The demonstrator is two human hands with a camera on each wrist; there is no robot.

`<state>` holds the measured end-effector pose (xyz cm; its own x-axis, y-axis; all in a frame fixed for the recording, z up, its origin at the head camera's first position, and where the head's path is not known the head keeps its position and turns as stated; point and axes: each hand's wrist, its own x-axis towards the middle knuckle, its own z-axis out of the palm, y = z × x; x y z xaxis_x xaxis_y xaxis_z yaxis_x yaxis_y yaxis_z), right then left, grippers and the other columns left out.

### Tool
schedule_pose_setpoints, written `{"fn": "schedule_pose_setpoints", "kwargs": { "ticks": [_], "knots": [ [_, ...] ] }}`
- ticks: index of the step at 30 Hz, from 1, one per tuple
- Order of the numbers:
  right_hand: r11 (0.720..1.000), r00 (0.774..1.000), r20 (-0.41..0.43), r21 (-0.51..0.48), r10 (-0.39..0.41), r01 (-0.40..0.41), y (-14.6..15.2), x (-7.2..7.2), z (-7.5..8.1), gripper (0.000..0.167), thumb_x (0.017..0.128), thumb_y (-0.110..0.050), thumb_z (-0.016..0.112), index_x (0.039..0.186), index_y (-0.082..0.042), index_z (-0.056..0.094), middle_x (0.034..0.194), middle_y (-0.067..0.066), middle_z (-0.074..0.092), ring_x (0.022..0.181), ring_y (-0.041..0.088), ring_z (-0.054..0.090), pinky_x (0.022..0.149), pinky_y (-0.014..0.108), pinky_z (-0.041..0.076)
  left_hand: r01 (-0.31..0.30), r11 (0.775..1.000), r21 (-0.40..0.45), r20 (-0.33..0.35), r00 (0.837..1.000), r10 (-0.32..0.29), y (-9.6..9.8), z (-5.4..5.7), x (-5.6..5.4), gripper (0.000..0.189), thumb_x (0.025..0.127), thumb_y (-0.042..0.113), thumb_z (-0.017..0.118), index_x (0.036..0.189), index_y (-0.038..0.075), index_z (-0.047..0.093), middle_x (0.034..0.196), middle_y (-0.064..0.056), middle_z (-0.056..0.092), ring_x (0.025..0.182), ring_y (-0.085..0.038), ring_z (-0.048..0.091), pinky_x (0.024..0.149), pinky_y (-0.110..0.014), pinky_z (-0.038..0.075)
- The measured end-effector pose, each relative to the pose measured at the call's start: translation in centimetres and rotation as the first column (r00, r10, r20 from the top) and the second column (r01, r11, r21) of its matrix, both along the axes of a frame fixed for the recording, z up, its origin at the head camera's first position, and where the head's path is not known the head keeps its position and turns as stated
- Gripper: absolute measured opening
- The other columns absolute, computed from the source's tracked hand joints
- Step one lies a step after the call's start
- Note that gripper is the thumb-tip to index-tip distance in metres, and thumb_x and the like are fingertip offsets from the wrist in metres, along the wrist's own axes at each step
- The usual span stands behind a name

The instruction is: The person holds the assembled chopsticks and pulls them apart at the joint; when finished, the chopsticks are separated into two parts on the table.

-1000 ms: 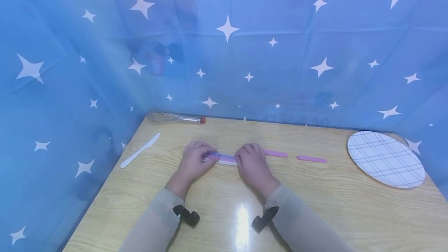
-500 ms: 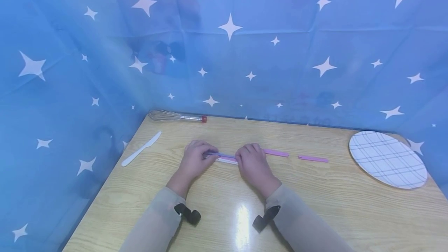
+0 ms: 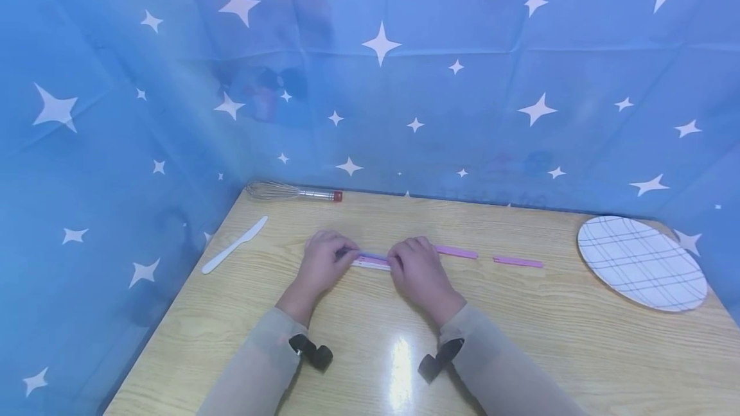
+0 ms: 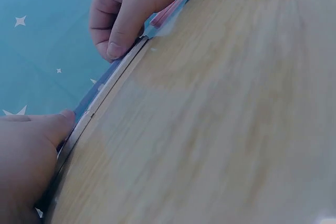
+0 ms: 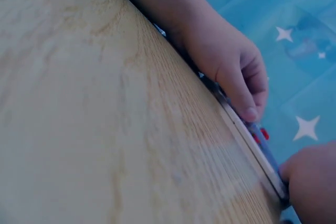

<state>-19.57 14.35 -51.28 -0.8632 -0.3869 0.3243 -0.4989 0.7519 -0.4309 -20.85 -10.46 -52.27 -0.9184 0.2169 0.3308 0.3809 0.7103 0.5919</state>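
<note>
Near the table's middle my left hand [image 3: 328,259] pinches the left end of a thin blue strip [image 3: 372,255]. My right hand [image 3: 417,268] grips the same strip further right, its fingers hiding that end. Side by side just in front of the blue strip lie a pink strip [image 3: 374,261] and a white strip [image 3: 370,266], partly covered by the hands. In the left wrist view the blue strip [image 4: 88,100] runs along the pale strip [image 4: 116,74] between both thumbs. Another pink strip [image 3: 458,252] sticks out past my right hand.
A separate pink strip [image 3: 518,262] with a notched end lies further right. A checked oval plate [image 3: 642,263] stands at the table's right edge. At left are a white plastic knife [image 3: 234,246] and a whisk [image 3: 295,192] near the back edge. A starry blue curtain [image 3: 405,95] hangs behind.
The blue strip has shifted slightly back, so the pink strip shows more in front of it. My left fingertips have moved a little left; the right hand barely moves.
</note>
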Motion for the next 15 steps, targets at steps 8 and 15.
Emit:
{"fn": "schedule_pose_setpoints", "kwargs": {
  "ticks": [8, 15],
  "knots": [
    [0.999, 1.000, -0.020, -0.051, 0.016, -0.017, -0.17, 0.15, 0.17, 0.012, 0.105, -0.024, 0.067, 0.108, -0.016, 0.075, 0.107, -0.002, 0.071, 0.106, 0.023, 0.057, 0.101, 0.044, 0.045, 0.017, 0.998, 0.057, -0.079, 0.997, -0.013, -0.09, -0.06, 0.31, 0.009, 0.097, 0.027, 0.080, 0.104, 0.021, 0.079, 0.102, 0.011, 0.071, 0.102, -0.014, 0.061, 0.107, -0.046, 0.037],
    [0.999, 0.999, -0.040, -0.037, -0.007, 0.006, 0.19, -0.04, 0.21, 0.012, 0.107, -0.022, 0.064, 0.107, -0.014, 0.073, 0.106, -0.001, 0.069, 0.106, 0.023, 0.058, 0.102, 0.043, 0.047, -0.025, 0.994, 0.105, -0.094, 0.995, 0.035, 0.16, 0.17, 0.34, 0.020, 0.095, 0.032, 0.083, 0.108, 0.017, 0.077, 0.100, 0.005, 0.071, 0.099, -0.017, 0.063, 0.092, -0.040, 0.054]
  ]
}}
